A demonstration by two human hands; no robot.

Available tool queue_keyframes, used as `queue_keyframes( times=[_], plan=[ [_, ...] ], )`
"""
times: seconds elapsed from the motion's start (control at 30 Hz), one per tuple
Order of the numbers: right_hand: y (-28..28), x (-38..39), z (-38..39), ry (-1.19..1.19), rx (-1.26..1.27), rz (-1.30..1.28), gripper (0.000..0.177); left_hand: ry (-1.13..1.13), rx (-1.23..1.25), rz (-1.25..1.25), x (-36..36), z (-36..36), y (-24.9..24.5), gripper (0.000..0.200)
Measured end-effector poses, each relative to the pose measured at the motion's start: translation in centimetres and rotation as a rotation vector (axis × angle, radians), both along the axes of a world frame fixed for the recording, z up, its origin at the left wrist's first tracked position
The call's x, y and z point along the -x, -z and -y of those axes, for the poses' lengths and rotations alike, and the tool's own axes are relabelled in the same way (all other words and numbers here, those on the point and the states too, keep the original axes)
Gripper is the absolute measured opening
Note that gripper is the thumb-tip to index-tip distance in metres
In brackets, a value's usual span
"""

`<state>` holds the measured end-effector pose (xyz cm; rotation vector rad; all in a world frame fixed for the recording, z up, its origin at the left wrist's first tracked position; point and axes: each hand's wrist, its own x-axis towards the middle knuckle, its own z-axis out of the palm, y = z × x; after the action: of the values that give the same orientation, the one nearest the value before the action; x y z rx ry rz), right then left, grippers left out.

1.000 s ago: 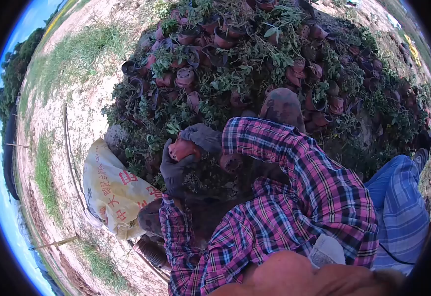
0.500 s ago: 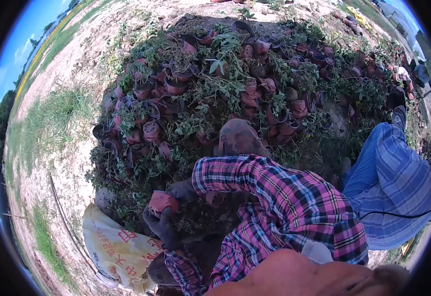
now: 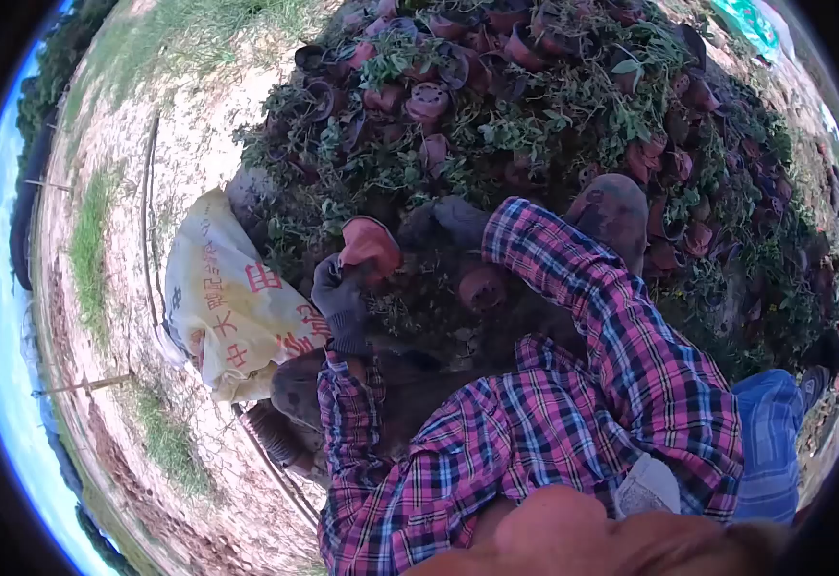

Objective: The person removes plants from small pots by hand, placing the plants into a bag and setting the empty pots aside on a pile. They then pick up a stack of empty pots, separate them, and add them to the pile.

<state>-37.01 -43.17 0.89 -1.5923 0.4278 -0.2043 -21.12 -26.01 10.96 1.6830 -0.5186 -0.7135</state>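
Observation:
My left hand [image 3: 340,300], in a dark glove, is closed round the edge of a reddish plastic pot [image 3: 370,246]. My right hand [image 3: 423,227], also gloved, is near the pot's right side over dark soil; its fingers are too dark to make out. Below it, another reddish pot [image 3: 482,288] lies on the ground between my legs. In front spreads a heap of reddish pots and green plants [image 3: 525,125].
A yellowish sack [image 3: 237,317] with red characters lies at the left beside my knee. A co-worker's blue clothed leg [image 3: 765,442] is at the right. Thin poles [image 3: 154,221] lie on the pale ground.
The view has shifted down and left. My right hand has come away from the pot, which stays in my left hand and now shows a different side.

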Motion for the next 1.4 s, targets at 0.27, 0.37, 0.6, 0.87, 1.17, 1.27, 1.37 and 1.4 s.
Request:
queue_keyframes(
  times=[0.27, 0.37, 0.6, 0.87, 1.17, 1.27, 1.37, 1.4],
  plan=[
    [-1.2, -4.7, -0.7, 0.315, -0.537, -0.219, 0.034, 0.571, -0.491, 0.580, 0.1, -2.4, 6.5, 0.030],
    [-5.6, -5.2, -2.2, 0.147, -0.760, 0.095, 0.033, 0.601, -0.444, 0.480, 1.4, -2.0, 5.4, 0.034],
    [-4.7, 4.6, 1.7, -0.476, 0.036, -0.540, 0.087, 0.847, -0.316, 0.456, 8.7, -2.4, 5.6, 0.050],
    [2.3, 12.0, -6.4, -0.402, 0.370, -0.506, 0.110, 1.163, -0.560, 0.804, 14.2, -0.9, 9.1, 0.055],
    [3.5, 11.4, -7.2, -0.402, 0.640, -0.471, 0.105, 1.113, -0.363, 0.683, 12.6, -2.3, 11.8, 0.074],
    [4.0, 11.8, -7.8, -0.319, 0.526, -0.423, 0.103, 1.085, -0.315, 0.589, 12.1, -1.6, 12.3, 0.084],
    [10.0, 11.7, -8.4, -0.206, 0.694, -0.410, 0.100, 1.192, -0.148, 0.683, 10.8, -1.5, 13.7, 0.087],
    [10.0, 11.8, -9.0, -0.190, 0.746, -0.437, 0.098, 1.216, -0.140, 0.683, 10.7, -1.1, 13.7, 0.094]
  ],
)
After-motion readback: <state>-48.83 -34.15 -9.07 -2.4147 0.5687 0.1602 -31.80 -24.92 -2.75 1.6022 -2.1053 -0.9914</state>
